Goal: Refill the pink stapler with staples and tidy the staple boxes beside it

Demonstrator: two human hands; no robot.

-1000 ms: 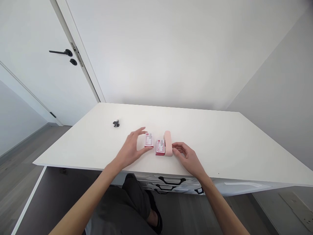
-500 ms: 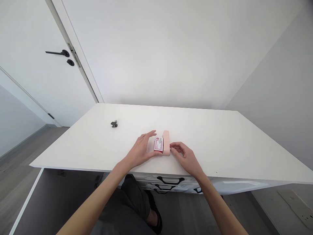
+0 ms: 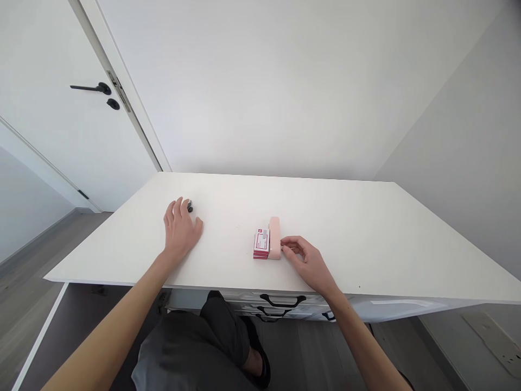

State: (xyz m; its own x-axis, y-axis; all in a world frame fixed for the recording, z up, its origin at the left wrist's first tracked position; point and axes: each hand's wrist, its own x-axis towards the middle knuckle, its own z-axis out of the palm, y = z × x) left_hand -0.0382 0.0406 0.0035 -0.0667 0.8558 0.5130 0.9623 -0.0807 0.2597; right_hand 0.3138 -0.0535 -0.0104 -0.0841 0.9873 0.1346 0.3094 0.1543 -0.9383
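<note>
My left hand (image 3: 182,229) reaches over the left part of the white tabletop (image 3: 345,233), fingers apart and nothing in its grasp. A small black-and-silver object, perhaps a clip (image 3: 190,206), lies by its fingertips, partly hidden by them. Near the front middle sits a stack of small white-and-red boxes (image 3: 261,243). Right alongside stands a pale pink oblong thing, perhaps a stapler (image 3: 274,238). Against its right side are the bent fingertips of my right hand (image 3: 304,262), thumb and fingers drawn together. Whatever is between them is too small to make out.
A white wall (image 3: 260,87) rises behind the tabletop. Drawers with black handles (image 3: 283,300) lie below its front edge, and a cabinet door (image 3: 40,336) stands open at lower left. A white door with a black lever (image 3: 87,88) is at far left.
My left hand has left the boxes and moved left and away from me to the small black object. The boxes now stand uncovered beside the pink thing. My right hand has hardly moved.
</note>
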